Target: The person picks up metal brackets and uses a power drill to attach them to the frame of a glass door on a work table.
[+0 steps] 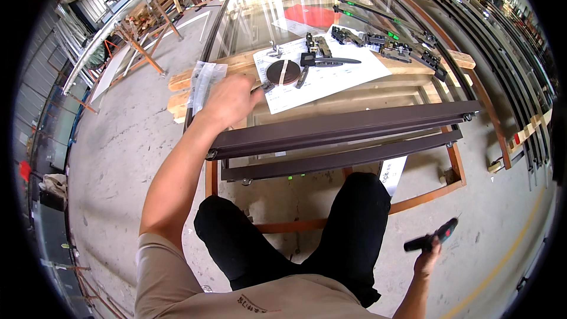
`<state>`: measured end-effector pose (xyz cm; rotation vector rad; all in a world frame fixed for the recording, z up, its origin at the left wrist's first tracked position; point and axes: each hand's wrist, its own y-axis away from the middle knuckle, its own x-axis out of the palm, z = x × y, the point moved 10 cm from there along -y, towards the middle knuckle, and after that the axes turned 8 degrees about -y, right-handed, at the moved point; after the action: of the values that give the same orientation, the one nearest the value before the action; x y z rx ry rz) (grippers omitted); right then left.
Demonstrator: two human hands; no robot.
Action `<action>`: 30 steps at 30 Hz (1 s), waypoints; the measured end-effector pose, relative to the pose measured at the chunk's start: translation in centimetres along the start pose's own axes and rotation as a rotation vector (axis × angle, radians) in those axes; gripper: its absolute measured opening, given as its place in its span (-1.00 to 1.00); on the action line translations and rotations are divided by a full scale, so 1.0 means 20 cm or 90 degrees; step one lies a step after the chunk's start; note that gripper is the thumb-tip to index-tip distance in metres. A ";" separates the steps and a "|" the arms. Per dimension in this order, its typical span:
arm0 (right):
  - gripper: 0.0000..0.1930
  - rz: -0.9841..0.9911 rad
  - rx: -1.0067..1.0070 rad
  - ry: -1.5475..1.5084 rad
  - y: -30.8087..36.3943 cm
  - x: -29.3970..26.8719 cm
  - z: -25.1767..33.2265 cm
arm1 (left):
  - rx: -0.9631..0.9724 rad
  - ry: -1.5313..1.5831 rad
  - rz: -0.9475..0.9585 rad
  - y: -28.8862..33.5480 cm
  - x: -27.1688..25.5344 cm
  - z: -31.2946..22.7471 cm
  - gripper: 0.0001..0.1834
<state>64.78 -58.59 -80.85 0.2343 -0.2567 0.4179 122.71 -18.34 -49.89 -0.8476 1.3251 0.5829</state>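
Note:
My left hand is over the left side of a glazed panel, its fingers curled in and pointing down. What they hold, if anything, is hidden. Close to its fingertips lies a dark brown round coil with a pale band across it, on a white printed sheet. Beside the wrist is a clear plastic bag. Low on the right, away from the panel, my right hand grips a dark cordless drill. Across the panel's near end runs a dark brown metal profile.
Black hardware pieces and long black rods with green parts lie on the panel. A red item is farther back. Wooden beams and an orange metal stand support the panel. Long dark profiles are stacked at the right.

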 end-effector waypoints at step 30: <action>0.09 -0.139 0.415 0.985 0.30 -0.85 -1.03 | 0.097 0.129 0.098 -0.17 -0.05 -0.59 -0.71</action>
<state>51.34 -53.90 -104.17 0.5003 1.4335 0.3534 118.22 -29.72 -48.59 -0.6973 1.6087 0.5173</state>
